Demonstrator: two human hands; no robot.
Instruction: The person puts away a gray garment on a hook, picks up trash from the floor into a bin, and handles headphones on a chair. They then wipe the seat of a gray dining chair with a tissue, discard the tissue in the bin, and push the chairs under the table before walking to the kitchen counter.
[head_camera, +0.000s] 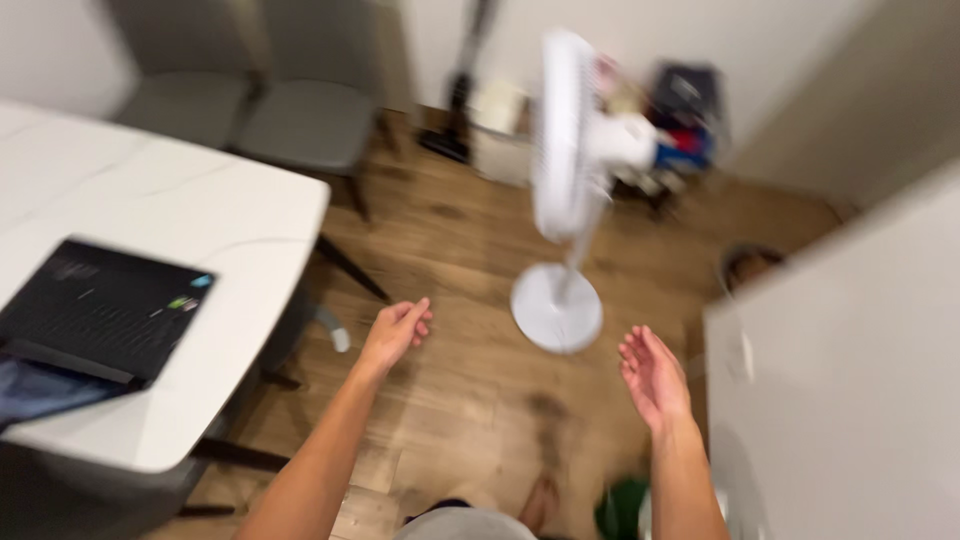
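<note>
Wooden floorboards (450, 250) fill the middle of the head view, with a white worktop (200, 220) at the left of the frame carrying a dark laptop (100, 310), grey chairs (300, 125) in the upper left, and a pale cabinet side (850, 380) closing off the right. Both bare arms reach forward over the floor toward a white pedestal fan (570, 150) that stands just above centre, its round base (556, 308) on the boards between the two hands. The left hand (395, 332) hangs palm down with its fingers loosely curled and holding nothing; the right hand (655, 375) is turned palm inward, fingers spread and empty, near the base but apart from it. The fan looks top-heavy and fairly light: a rigid plastic head on a thin pole, likely to tip if pushed high up, so the pole or the rim of the base would give the steadiest hold, and the grille may flex. Motion blur smears the whole frame; the fan head seems tilted, though that may be the blur. Clutter (680, 120) behind the fan, in the upper right, cannot be made out, a dark round thing (748, 265) by the cabinet is half hidden, and a bare foot (540, 505) and something green (620, 510) are cut off at the bottom edge.
</note>
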